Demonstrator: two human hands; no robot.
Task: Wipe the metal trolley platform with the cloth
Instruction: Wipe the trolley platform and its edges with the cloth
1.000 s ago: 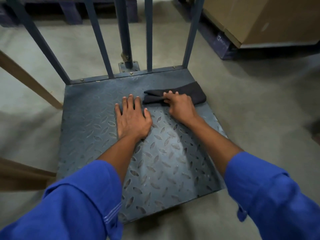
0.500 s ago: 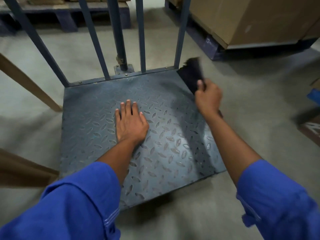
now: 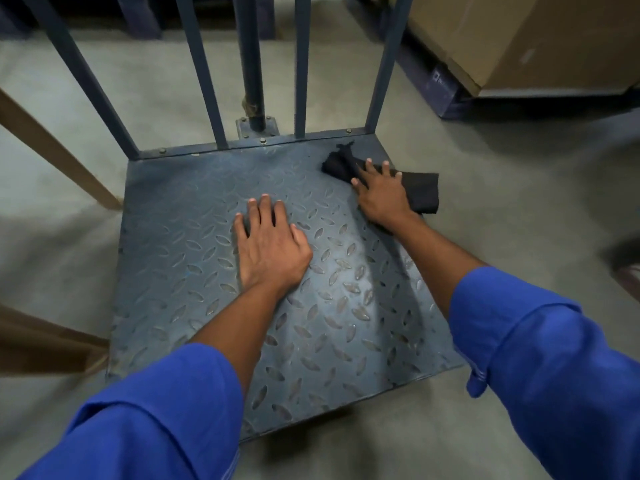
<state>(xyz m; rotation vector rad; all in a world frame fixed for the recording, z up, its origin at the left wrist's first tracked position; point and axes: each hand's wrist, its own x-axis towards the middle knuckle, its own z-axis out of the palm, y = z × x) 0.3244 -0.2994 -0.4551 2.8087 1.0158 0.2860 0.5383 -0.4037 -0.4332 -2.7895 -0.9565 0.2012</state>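
Note:
The trolley platform [image 3: 194, 278] is a blue-grey metal tread plate lying low over the floor. A black cloth [image 3: 420, 190] lies on its far right corner, one end hanging past the right edge. My right hand [image 3: 381, 194] presses flat on the cloth with fingers spread and straight. My left hand [image 3: 268, 245] rests palm down on the bare plate near the middle, fingers extended. Blue sleeves cover both forearms near the camera.
Blue upright bars [image 3: 301, 64] of the trolley's handle frame rise from the far edge. A cardboard box [image 3: 540, 39] sits on a blue pallet [image 3: 440, 88] at the far right. Wooden beams [image 3: 52, 147] stand at the left. Grey concrete floor surrounds the trolley.
My right hand lifted the cloth off the plate toward the far right corner, then laid it down there and now presses it flat. My left hand stayed in place.

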